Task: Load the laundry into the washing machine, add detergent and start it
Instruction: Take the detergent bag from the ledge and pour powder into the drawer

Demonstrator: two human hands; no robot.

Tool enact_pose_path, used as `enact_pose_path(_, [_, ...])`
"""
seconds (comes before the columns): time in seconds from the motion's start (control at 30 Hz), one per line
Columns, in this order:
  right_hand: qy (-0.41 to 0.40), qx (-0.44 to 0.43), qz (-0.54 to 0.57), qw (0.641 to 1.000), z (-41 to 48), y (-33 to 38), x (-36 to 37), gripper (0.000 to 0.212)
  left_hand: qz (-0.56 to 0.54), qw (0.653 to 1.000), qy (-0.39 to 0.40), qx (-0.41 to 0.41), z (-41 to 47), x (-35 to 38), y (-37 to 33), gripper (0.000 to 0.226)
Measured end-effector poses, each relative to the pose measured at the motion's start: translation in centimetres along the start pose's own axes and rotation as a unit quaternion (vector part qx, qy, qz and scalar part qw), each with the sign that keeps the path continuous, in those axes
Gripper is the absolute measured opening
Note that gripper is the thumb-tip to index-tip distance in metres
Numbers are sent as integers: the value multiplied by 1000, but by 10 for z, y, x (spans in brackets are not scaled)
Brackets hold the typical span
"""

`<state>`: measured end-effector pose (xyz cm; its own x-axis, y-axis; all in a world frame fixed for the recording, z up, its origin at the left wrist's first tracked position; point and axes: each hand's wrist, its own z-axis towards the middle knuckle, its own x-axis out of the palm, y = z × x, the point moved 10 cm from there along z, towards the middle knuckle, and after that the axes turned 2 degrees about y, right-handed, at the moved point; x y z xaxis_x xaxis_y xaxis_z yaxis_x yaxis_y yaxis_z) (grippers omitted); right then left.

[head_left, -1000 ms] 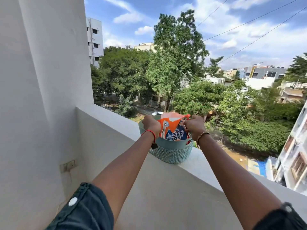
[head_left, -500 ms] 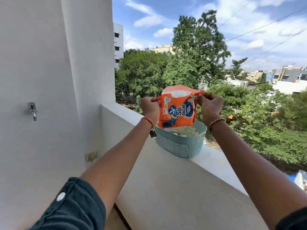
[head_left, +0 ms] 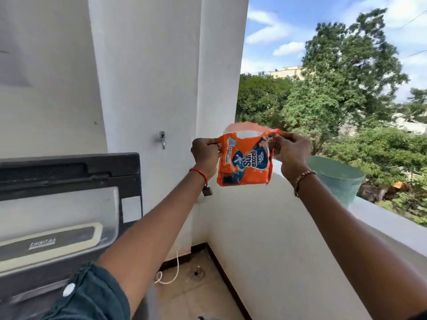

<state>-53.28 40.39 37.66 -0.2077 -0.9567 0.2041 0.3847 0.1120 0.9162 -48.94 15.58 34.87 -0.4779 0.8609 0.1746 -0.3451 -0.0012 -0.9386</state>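
Note:
An orange detergent packet (head_left: 245,162) with a blue label hangs in the air in front of me, its torn top open. My left hand (head_left: 204,155) pinches its upper left corner and my right hand (head_left: 291,153) pinches its upper right corner, both arms stretched out. The top-loading washing machine (head_left: 57,218) stands at the lower left with its dark lid raised against the wall; its drum is hidden from here.
A teal basket (head_left: 337,179) sits on the white balcony ledge (head_left: 379,218) to the right, beyond my right hand. A wall tap (head_left: 162,139) sticks out above the machine. A floor drain (head_left: 196,273) and a loose cord (head_left: 172,273) lie on the tiled floor.
Both hands lifted the packet out of the basket and carried it left, away from the ledge. My view swung left, bringing the washing machine into sight.

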Motion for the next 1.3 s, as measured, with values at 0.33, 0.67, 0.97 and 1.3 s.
enact_pose_path(0.33, [86, 136, 37, 986, -211, -101, 134, 21, 26, 990, -101, -91, -90, -267, 53, 12])
enact_pose_path(0.67, [231, 219, 31, 947, -363, -190, 191, 15, 3, 961, -127, -246, -195, -398, 169, 20])
enact_pose_path(0.97, [351, 465, 2, 813, -458, -327, 188, 97, -20, 953, -111, -282, -223, -436, 219, 15])
enact_pose_path(1.3, [368, 508, 145, 765, -473, -336, 245, 92, -153, 936, -135, -288, -188, -431, 234, 19])
